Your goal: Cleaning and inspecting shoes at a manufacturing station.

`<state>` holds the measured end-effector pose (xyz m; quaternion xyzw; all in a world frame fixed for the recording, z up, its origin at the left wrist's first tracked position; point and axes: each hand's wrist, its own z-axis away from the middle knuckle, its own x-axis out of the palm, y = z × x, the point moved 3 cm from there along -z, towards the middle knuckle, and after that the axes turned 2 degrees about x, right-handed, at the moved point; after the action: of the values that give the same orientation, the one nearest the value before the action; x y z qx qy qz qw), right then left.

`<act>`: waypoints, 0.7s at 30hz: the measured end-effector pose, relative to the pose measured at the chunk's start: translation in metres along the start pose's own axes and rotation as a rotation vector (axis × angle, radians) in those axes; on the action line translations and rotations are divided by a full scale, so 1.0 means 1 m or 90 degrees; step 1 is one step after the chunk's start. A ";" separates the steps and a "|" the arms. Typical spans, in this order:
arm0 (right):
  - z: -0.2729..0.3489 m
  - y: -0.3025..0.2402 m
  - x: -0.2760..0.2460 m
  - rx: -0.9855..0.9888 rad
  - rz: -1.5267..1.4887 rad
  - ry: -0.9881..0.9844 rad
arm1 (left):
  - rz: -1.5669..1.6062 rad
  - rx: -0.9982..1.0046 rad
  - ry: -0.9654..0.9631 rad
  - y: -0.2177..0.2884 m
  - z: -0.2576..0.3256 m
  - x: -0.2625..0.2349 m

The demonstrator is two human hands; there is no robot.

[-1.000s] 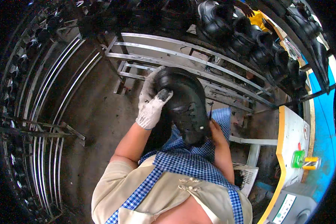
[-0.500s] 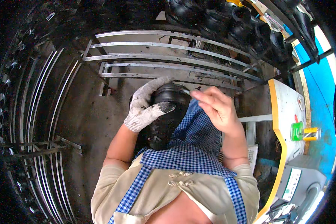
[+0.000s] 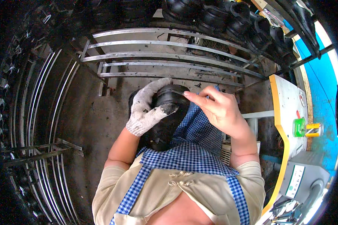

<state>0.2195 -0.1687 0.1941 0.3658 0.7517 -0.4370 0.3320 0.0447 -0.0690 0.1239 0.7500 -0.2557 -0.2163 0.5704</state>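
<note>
A black shoe [image 3: 169, 96] rests in my lap, its rounded end pointing away from me and what look like laces nearer my body. My left hand [image 3: 144, 110], in a whitish knit glove with dark stains, is closed around the left side of the shoe, thumb across its top. My bare right hand [image 3: 219, 108] pinches a small thin tool whose light tip shows at the rounded end of the shoe. Most of that tool is hidden by the fingers, so its kind is unclear. A blue checked apron [image 3: 191, 159] lies beneath the shoe.
Metal rail racks [image 3: 169, 58] stand ahead, with more rails [image 3: 37, 97] along the left. Black shoes [image 3: 214, 18] line the shelf at the back. On the right are a white table with a yellow edge [image 3: 279, 112], a green container [image 3: 299, 127] and a grey machine [image 3: 304, 176].
My right hand has moved left across the rounded end of the shoe, its fingertips now closer to the shoe's surface. The left hand keeps its hold almost unmoved.
</note>
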 end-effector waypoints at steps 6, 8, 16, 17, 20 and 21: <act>-0.005 0.004 -0.001 -0.012 -0.079 0.049 | -0.031 0.010 -0.009 -0.006 -0.002 0.001; -0.006 0.009 -0.007 -0.056 -0.046 0.021 | -0.030 0.012 -0.027 -0.007 -0.005 0.004; -0.016 -0.009 -0.027 -0.227 0.172 -0.140 | -0.062 0.059 -0.153 -0.002 -0.011 0.018; -0.017 -0.013 -0.028 -0.242 0.227 -0.195 | -0.092 0.077 -0.180 -0.001 -0.010 0.020; -0.016 -0.018 -0.023 -0.234 0.252 -0.318 | -0.010 0.041 -0.208 -0.016 -0.003 0.031; -0.016 -0.019 -0.023 -0.228 0.253 -0.319 | 0.016 0.029 -0.229 -0.017 -0.003 0.034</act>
<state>0.2121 -0.1673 0.2268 0.3224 0.6260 -0.3014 0.6430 0.0755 -0.0849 0.1072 0.7089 -0.3676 -0.3337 0.5010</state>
